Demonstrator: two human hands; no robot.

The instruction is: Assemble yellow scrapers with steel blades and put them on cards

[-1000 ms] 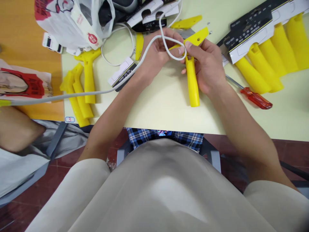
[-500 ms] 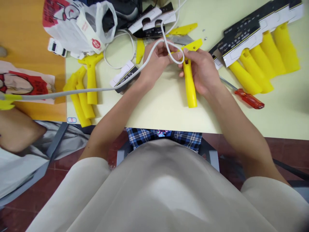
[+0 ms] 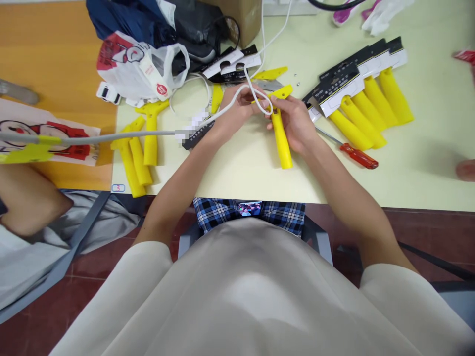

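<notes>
A yellow T-shaped scraper [image 3: 282,143] is held over the table, its handle pointing down toward me. My right hand [image 3: 299,123] is closed on it near the joint of head and handle, thumb on top. My left hand [image 3: 237,111] is closed at the left end of the head, fingers pinched there; a looped white cable [image 3: 256,94] partly hides them. Just beyond lie a loose yellow head piece [image 3: 272,73], a grey metal blade [image 3: 270,85] and small screws [image 3: 297,83]. Beside my right forearm rests a screwdriver with a red handle [image 3: 358,155].
Several yellow handles [image 3: 358,126] and black-and-white packaging cards [image 3: 341,86] lie at right. Yellow scrapers [image 3: 150,138] lie at left near a plastic bag [image 3: 129,64]. A cardboard box [image 3: 245,20] stands behind. Another person's arm [image 3: 33,202] is at far left; fingertips [image 3: 465,170] show at far right.
The camera view has shifted and takes in more of the table's back and right side. Both hands remain on the scraper in nearly the same pose. Fingertips have appeared at the right edge.
</notes>
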